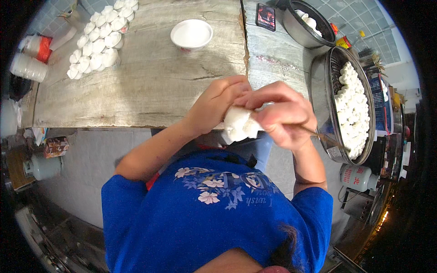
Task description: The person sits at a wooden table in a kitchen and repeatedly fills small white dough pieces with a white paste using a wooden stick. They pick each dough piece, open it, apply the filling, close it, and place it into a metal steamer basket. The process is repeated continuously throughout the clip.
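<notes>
In front of my chest, at the table's front edge, is a blurred white lump (240, 124); its material cannot be told. My left hand (222, 102) curls around its far left side. My right hand (286, 116) presses close on the other side, fingers bent, with a thin stick-like tool (315, 134) jutting from it towards the lower right. The tool's working end is hidden between the hands. Beyond them, a white bowl (191, 35) stands on the wooden table (146, 82). To the right, a large metal strainer pan (331, 73) holds many small white pieces (353, 109).
At the far left, rows of small cups (97, 46) are heaped with white pieces. Stacked plastic containers (29, 67) stand beside them. A phone (265, 17) lies near a dark round pot (309, 24) at the back right. A gas cylinder (356, 177) stands below on the right.
</notes>
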Demonstrator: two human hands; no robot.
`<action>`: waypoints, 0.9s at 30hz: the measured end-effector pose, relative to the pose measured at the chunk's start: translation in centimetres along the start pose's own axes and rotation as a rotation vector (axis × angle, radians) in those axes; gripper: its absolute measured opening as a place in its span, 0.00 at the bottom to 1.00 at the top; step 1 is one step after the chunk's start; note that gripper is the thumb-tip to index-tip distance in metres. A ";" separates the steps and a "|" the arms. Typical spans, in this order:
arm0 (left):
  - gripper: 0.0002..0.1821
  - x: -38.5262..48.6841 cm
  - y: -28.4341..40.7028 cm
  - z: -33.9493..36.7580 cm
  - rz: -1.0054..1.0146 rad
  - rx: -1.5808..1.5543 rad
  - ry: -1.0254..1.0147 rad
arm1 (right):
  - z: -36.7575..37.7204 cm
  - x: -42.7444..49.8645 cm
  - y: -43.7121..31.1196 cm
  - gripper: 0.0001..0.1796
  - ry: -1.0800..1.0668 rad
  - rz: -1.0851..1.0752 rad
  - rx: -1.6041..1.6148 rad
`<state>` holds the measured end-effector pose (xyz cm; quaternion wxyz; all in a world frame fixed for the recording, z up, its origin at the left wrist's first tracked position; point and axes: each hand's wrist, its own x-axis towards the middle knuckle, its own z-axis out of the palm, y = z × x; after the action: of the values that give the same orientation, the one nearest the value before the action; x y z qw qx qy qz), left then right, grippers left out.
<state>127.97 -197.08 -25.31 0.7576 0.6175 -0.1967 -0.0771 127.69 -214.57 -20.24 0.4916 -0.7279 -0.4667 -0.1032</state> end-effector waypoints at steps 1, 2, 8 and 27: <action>0.17 0.3 0.2 -0.3 -0.041 0.032 -0.033 | -0.2 0.0 0.0 0.03 -0.080 -0.021 -0.010; 0.18 0.5 0.4 -0.5 -0.015 0.120 -0.086 | -0.1 0.0 0.1 0.02 -0.053 -0.027 0.065; 0.19 0.7 -0.2 0.9 -0.025 -0.059 0.179 | 1.7 -0.9 2.2 0.04 0.431 0.023 0.377; 0.14 0.4 -1.5 -0.8 -0.300 -0.295 -0.117 | -0.7 -2.9 2.1 0.01 0.307 -0.007 0.154</action>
<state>128.79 -196.85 -26.79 0.8070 0.5170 -0.1328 -0.2526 127.96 -217.00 -22.92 0.6111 -0.6622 -0.3950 -0.1788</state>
